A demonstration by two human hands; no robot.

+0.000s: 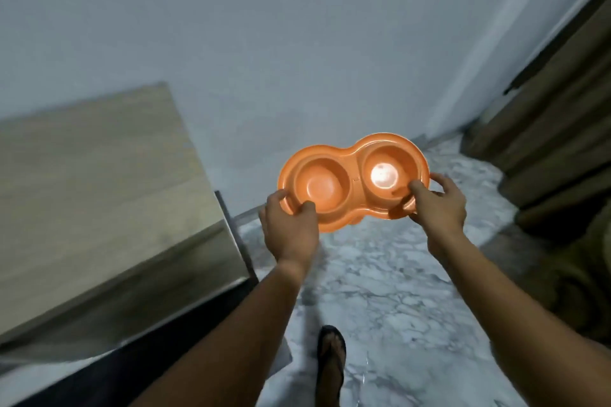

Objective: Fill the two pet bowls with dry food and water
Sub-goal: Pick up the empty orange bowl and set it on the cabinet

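Observation:
An orange plastic double pet bowl is held in the air in front of me, above the marble floor. It has two round wells side by side. The left well looks empty. The right well shows a bright round glare at its bottom; I cannot tell if liquid is in it. My left hand grips the bowl's left rim, thumb over the edge. My right hand grips the right rim the same way. The bowl tilts slightly, right side higher.
A wooden tabletop with a dark metal frame stands at the left. A pale wall is straight ahead. Brown curtains hang at the right. White-grey marble floor lies below, with my sandalled foot on it.

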